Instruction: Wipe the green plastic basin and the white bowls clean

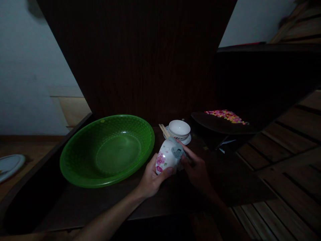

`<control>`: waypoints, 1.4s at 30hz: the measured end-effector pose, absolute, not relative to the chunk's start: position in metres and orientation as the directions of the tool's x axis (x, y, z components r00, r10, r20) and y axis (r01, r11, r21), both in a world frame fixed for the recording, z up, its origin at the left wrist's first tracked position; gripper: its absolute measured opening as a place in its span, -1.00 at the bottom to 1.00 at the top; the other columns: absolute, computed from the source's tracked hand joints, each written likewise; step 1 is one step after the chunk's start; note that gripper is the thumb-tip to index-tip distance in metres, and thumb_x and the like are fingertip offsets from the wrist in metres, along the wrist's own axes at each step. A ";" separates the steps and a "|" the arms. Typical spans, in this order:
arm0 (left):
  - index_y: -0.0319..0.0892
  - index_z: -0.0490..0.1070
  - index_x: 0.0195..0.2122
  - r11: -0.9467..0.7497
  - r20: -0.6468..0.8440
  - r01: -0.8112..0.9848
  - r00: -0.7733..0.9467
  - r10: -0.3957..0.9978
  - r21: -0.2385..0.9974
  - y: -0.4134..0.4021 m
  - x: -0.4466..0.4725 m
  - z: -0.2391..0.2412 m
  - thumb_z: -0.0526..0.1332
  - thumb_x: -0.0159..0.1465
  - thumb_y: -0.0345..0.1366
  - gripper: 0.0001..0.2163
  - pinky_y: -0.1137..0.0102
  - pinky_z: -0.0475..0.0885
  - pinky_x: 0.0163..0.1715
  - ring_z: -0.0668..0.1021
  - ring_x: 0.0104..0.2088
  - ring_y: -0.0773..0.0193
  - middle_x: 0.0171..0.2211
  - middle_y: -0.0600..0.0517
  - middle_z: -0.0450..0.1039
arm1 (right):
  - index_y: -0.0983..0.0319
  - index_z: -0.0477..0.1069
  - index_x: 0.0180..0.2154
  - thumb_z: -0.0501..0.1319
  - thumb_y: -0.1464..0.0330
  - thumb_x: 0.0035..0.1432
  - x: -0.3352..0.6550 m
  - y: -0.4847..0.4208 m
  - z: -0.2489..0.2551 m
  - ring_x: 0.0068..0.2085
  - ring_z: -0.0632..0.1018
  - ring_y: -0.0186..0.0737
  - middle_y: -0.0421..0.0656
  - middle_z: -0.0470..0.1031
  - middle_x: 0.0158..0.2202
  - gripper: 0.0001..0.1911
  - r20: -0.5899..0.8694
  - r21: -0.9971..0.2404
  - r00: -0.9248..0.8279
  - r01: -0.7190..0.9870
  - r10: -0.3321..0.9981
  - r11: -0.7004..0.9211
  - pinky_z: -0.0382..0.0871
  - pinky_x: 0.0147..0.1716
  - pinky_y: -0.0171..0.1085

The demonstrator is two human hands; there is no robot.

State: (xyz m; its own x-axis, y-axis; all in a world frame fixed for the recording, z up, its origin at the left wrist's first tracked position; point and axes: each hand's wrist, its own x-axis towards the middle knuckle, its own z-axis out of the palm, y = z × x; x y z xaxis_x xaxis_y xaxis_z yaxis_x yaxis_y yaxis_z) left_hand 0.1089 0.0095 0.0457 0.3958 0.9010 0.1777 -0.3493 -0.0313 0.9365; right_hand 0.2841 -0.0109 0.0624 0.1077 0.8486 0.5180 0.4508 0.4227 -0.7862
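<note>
My left hand [152,179] is closed round a white bowl [165,159] with pink flowers, tilted on its side above the dark wooden surface. Its thumb lies along the lower wall of the bowl. My right hand [197,169] presses a grey-green cloth [177,151] against the bowl's outer side; part of the cloth is hidden by the fingers. Just beyond the hands, stacked white bowls [179,127] rest on a plate [187,139]. Several light wooden chopsticks [164,130] lean beside that stack, their lower ends hidden behind the held bowl.
A large green basin [117,154] stands to the left. At the right, a dark ledge [200,118] carries a patch of small pink and yellow pieces [227,115]. A dark wooden panel [140,60] rises behind. Wooden slats [288,187] lie at the far right.
</note>
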 end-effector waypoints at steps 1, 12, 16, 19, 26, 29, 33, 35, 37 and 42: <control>-0.18 0.45 -0.15 -0.033 0.182 -0.348 0.404 0.896 0.937 0.009 0.109 0.046 0.41 0.14 -0.09 -0.64 0.37 0.43 -0.25 0.50 -0.27 0.20 -0.25 -0.02 0.49 | 0.16 0.38 0.22 0.17 0.19 0.31 0.284 -0.011 0.063 0.16 0.52 0.04 -0.10 0.50 0.15 -0.51 0.521 -0.779 0.102 0.462 0.847 0.424 0.46 0.10 -0.03; -0.19 0.46 -0.13 0.015 0.184 -0.450 0.395 0.900 0.893 0.015 0.109 0.045 0.42 0.12 -0.07 -0.61 0.36 0.42 -0.19 0.51 -0.25 0.21 -0.27 0.01 0.51 | 0.09 0.49 0.11 0.13 0.53 0.27 0.279 -0.018 0.056 0.08 0.58 -0.02 -0.10 0.57 0.06 -0.55 0.802 -0.444 -0.062 0.604 0.594 0.662 0.54 0.07 -0.01; -0.20 0.49 -0.11 0.054 0.135 -0.443 0.384 0.913 0.895 0.016 0.110 0.044 0.42 0.13 -0.08 -0.61 0.36 0.41 -0.19 0.52 -0.26 0.22 -0.24 0.00 0.54 | 0.08 0.43 0.18 0.11 0.58 0.25 0.288 -0.025 0.051 0.14 0.54 -0.02 -0.10 0.55 0.10 -0.47 0.819 -0.372 -0.152 0.593 0.553 0.715 0.52 0.08 0.04; -0.19 0.50 -0.08 0.080 0.108 -0.454 0.373 0.922 0.887 0.017 0.111 0.042 0.41 0.14 -0.10 -0.62 0.38 0.41 -0.20 0.53 -0.25 0.23 -0.23 -0.01 0.55 | 0.06 0.41 0.18 0.13 0.56 0.24 0.297 -0.033 0.050 0.09 0.57 -0.02 -0.09 0.59 0.04 -0.47 0.820 -0.367 -0.149 0.604 0.553 0.707 0.55 -0.02 0.04; -0.21 0.47 -0.07 0.106 0.072 -0.497 0.325 0.943 0.861 0.019 0.113 0.040 0.41 0.14 -0.10 -0.59 0.32 0.44 -0.15 0.56 -0.25 0.21 -0.21 -0.04 0.56 | 0.14 0.59 -0.10 0.21 0.33 0.27 0.309 -0.040 0.052 -0.22 0.62 -0.11 -0.09 0.58 -0.20 -0.77 0.723 -0.596 0.061 0.558 0.688 0.577 0.55 -0.28 -0.18; -0.22 0.47 -0.09 0.120 0.075 -0.489 0.361 0.930 0.864 0.016 0.115 0.039 0.40 0.16 -0.10 -0.62 0.32 0.44 -0.17 0.56 -0.26 0.20 -0.22 -0.04 0.56 | 0.15 0.58 -0.09 0.23 0.31 0.27 0.306 -0.031 0.047 -0.20 0.62 -0.13 -0.09 0.57 -0.20 -0.79 0.686 -0.654 0.141 0.550 0.714 0.520 0.55 -0.28 -0.20; -0.19 0.45 0.01 0.116 0.097 -0.478 0.398 0.912 0.871 0.012 0.116 0.038 0.39 0.17 -0.10 -0.57 0.29 0.44 -0.13 0.57 -0.20 0.16 -0.13 -0.06 0.57 | 0.17 0.46 -0.04 0.31 0.37 0.20 0.294 -0.020 0.038 -0.22 0.64 -0.16 -0.07 0.59 -0.18 -0.73 0.715 -0.687 0.359 0.518 0.599 0.509 0.58 -0.31 -0.22; -0.18 0.45 0.02 0.103 0.104 -0.470 0.394 0.913 0.877 0.011 0.116 0.039 0.39 0.18 -0.10 -0.56 0.30 0.43 -0.12 0.56 -0.20 0.16 -0.13 -0.06 0.57 | 0.17 0.46 -0.13 0.32 0.39 0.18 0.288 -0.019 0.036 -0.21 0.64 -0.15 -0.08 0.60 -0.19 -0.81 0.767 -0.629 0.362 0.585 0.529 0.512 0.58 -0.28 -0.18; -0.19 0.47 -0.03 0.084 0.103 -0.458 0.368 0.924 0.885 0.011 0.117 0.040 0.39 0.17 -0.09 -0.59 0.31 0.43 -0.14 0.56 -0.23 0.18 -0.18 -0.04 0.56 | 0.17 0.49 -0.19 0.32 0.40 0.18 0.283 -0.022 0.036 -0.16 0.64 -0.12 -0.08 0.62 -0.20 -0.88 0.819 -0.532 0.269 0.685 0.506 0.498 0.58 -0.18 -0.11; -0.18 0.46 -0.17 0.064 0.090 -0.464 0.302 0.949 0.883 0.013 0.116 0.042 0.40 0.14 -0.07 -0.65 0.35 0.42 -0.21 0.52 -0.28 0.22 -0.28 0.01 0.52 | 0.16 0.49 -0.01 0.37 0.38 0.13 0.278 -0.028 0.033 -0.12 0.65 -0.05 -0.06 0.64 -0.13 -0.64 0.839 -0.418 0.124 0.771 0.530 0.480 0.60 -0.13 -0.08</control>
